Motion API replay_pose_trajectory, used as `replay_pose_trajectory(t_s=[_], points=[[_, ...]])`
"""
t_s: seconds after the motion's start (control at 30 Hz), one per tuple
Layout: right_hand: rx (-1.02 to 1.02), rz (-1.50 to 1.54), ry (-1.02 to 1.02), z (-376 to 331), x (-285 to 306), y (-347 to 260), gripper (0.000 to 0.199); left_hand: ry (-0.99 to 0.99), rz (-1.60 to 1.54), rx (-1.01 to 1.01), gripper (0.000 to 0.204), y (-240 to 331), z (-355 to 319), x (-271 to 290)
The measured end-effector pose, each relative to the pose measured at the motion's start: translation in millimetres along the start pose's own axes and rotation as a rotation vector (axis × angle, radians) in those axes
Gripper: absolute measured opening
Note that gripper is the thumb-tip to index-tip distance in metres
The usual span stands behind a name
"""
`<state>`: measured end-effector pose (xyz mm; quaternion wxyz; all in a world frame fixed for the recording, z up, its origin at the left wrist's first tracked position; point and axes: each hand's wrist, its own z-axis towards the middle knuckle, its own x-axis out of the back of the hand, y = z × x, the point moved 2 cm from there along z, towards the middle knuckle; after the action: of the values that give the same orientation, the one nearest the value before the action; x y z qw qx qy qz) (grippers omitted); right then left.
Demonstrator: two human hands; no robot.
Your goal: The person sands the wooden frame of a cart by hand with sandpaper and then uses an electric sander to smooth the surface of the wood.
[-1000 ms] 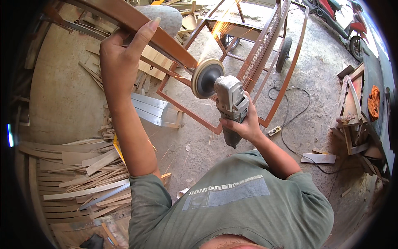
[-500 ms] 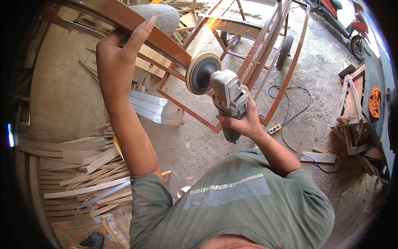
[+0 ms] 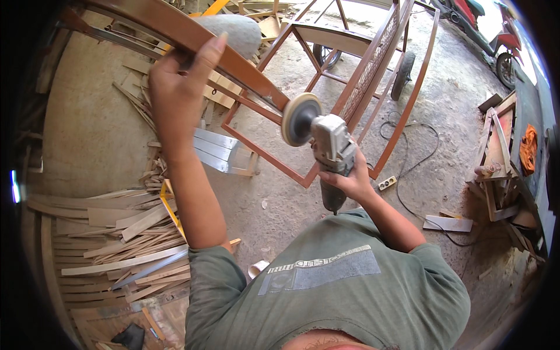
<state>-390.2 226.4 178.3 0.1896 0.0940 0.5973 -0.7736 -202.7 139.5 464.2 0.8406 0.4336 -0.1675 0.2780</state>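
A long reddish-brown metal bar (image 3: pixel 245 67) slants down from the upper left. My left hand (image 3: pixel 184 93) is closed around it, thumb along the upper face. In my right hand (image 3: pixel 353 178) is a grey angle grinder (image 3: pixel 333 140), gripped by its body. Its round disc (image 3: pixel 298 121), tan at the rim with a dark middle, stands at the bar's lower end; whether they touch I cannot tell. No sparks show at the disc. Behind the grinder stands a reddish-brown metal frame (image 3: pixel 265 154) with mesh panels and wheels.
Wood strips (image 3: pixel 140 233) are heaped at the left. A power strip (image 3: pixel 387 183) and a black cable (image 3: pixel 402 192) lie on the concrete floor to the right. A silvery slatted piece (image 3: pixel 213 150) lies below the bar. A red motorbike (image 3: pixel 506 49) stands at the far right.
The sparks flying from the disc have gone. The grinder has shifted slightly right and down, and my left hand and the bar's end have moved a little to the right too.
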Motion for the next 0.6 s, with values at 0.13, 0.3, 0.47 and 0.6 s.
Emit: replay_pose_trajectory(t_s=[0.13, 0.3, 0.47, 0.6], points=[[-0.109, 0.047, 0.064, -18, 21, 7, 0.086, -0.056, 0.059, 0.065, 0.03, -30, -34, -28], [-0.137, 0.118, 0.234, -27, 44, -1, 0.079, -0.37, 0.458, -0.025, 0.042, -100, -96, -64], [-0.066, 0.185, 0.292, -39, 60, 1, 0.086, -0.83, 0.446, 0.377, 0.049, -153, -131, -47], [-0.15, 0.48, 0.278, -58, 64, 31, 0.078, -0.783, 0.158, 0.485, 0.047, -160, -117, -27]])
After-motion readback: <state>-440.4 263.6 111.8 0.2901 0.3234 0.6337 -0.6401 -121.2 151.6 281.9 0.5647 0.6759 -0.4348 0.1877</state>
